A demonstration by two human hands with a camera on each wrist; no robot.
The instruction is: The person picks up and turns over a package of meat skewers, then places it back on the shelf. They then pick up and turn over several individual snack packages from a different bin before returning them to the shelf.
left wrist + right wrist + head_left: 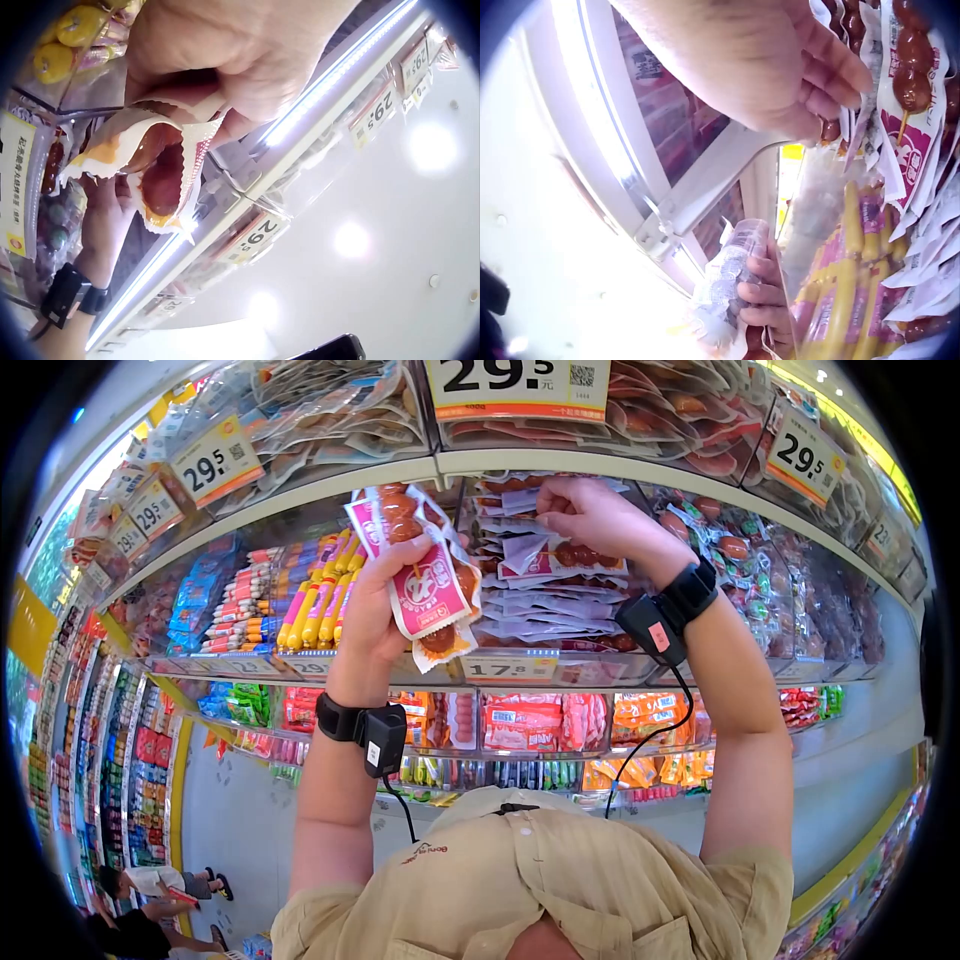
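Note:
My left hand (370, 622) grips several white and magenta sealed packs (428, 595) of glazed brown balls, thumb across the front. From below, the left wrist view shows their jagged ends (161, 187) under the hand (232, 52). Inside the middle bin, my right hand (605, 525) is over a stack of similar packs (560, 602). In the right wrist view its relaxed, slightly bent fingers (836, 71) touch the edges of the rear packs, beside a pack with a stick (913, 90); the thumb is hidden.
Yellow sausages (322, 595) lie in the bin on the left, wrapped round items (735, 550) on the right. An upper shelf edge (600, 463) with price cards runs just above both hands. A 17.8 label (510, 668) fronts the middle bin. Two people are at the lower left.

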